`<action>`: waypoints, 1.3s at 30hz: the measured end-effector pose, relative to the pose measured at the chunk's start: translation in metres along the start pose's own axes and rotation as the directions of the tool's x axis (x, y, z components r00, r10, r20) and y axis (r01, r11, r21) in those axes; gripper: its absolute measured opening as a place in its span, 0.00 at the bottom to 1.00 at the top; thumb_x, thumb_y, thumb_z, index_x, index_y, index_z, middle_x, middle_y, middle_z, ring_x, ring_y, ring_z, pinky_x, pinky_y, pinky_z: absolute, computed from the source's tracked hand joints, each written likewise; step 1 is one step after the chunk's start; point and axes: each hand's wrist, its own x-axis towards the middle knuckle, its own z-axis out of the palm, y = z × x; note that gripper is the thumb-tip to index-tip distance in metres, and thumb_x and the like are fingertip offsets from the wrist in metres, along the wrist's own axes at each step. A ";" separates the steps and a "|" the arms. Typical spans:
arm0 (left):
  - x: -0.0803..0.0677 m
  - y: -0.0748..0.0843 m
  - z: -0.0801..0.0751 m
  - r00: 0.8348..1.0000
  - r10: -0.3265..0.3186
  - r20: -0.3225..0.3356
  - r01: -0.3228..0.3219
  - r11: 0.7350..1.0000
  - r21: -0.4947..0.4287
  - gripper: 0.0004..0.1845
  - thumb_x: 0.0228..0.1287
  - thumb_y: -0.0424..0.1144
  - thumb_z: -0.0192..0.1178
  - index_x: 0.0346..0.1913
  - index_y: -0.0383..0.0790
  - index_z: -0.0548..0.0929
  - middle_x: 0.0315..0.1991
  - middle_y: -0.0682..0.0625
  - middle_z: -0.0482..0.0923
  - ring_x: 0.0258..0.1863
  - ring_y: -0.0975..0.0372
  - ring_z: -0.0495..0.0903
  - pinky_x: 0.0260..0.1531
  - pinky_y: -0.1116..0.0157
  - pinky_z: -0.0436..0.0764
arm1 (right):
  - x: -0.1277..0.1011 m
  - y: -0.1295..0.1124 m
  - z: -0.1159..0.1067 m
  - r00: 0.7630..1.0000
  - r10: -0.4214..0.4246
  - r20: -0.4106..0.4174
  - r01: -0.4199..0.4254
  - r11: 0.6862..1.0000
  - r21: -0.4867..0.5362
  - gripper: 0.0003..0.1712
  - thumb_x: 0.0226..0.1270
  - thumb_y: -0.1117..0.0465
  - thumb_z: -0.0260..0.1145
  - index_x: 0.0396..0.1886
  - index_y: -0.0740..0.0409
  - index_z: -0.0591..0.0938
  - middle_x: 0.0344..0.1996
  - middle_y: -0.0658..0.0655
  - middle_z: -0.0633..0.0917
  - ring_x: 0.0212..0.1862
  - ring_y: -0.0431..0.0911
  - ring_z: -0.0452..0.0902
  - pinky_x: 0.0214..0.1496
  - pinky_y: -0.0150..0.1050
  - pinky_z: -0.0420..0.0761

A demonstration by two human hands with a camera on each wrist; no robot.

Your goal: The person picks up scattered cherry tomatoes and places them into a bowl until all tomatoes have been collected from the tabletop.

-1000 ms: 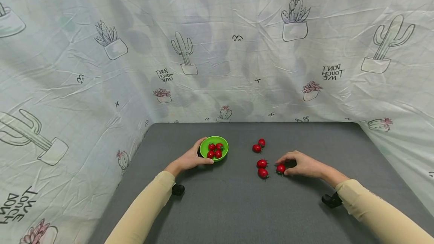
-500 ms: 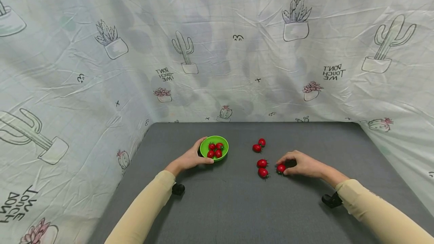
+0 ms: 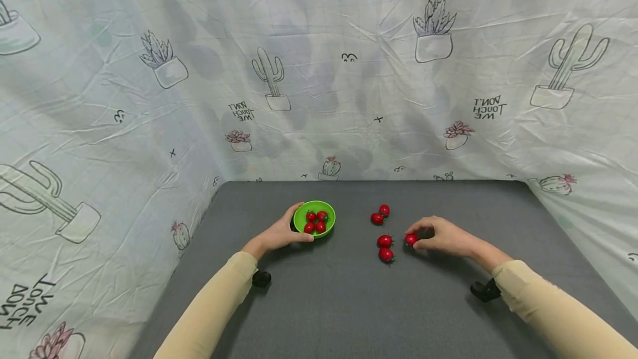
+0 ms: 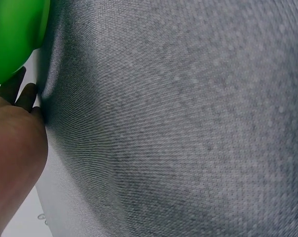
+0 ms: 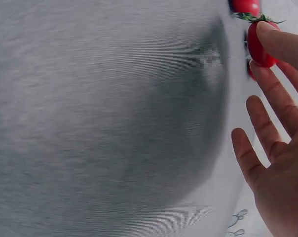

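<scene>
Pinched tomato (image 3: 410, 239) apparently lifted, four tomatoes (image 3: 384, 241) beside

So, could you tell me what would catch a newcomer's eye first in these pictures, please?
The bright green bowl at the middle of the grey table stands out first, with four red tomatoes inside and the left hand gripping its rim. Next comes the right hand, pinching a small red tomato in its grip, beside four loose tomatoes on the cloth. Behind hangs a pale sheet printed with cacti.
</scene>
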 end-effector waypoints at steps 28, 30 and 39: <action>-0.001 -0.002 0.003 1.000 0.013 0.002 -0.013 0.999 0.037 0.59 0.59 0.51 0.76 0.84 0.50 0.46 0.81 0.44 0.48 0.79 0.47 0.50 0.71 0.40 0.57 | 0.078 -0.078 -0.001 0.995 -0.091 -0.037 0.094 0.990 0.108 0.21 0.70 0.51 0.72 0.60 0.49 0.85 0.55 0.50 0.83 0.63 0.55 0.72 0.69 0.61 0.65; -0.004 0.000 0.004 1.000 0.010 0.002 -0.010 0.999 0.036 0.59 0.59 0.51 0.76 0.84 0.51 0.46 0.81 0.44 0.47 0.79 0.48 0.50 0.71 0.41 0.56 | 0.082 -0.081 0.001 0.995 -0.095 -0.030 0.098 0.989 0.113 0.21 0.70 0.51 0.72 0.60 0.47 0.85 0.56 0.50 0.82 0.63 0.53 0.73 0.70 0.60 0.65; -0.015 0.004 0.011 1.000 -0.008 -0.014 0.009 0.999 0.048 0.59 0.59 0.52 0.76 0.84 0.52 0.46 0.81 0.44 0.48 0.79 0.48 0.50 0.71 0.42 0.57 | 0.099 -0.089 0.012 0.994 -0.108 -0.004 0.107 0.988 0.107 0.21 0.70 0.51 0.72 0.60 0.47 0.85 0.57 0.48 0.82 0.64 0.54 0.74 0.70 0.58 0.65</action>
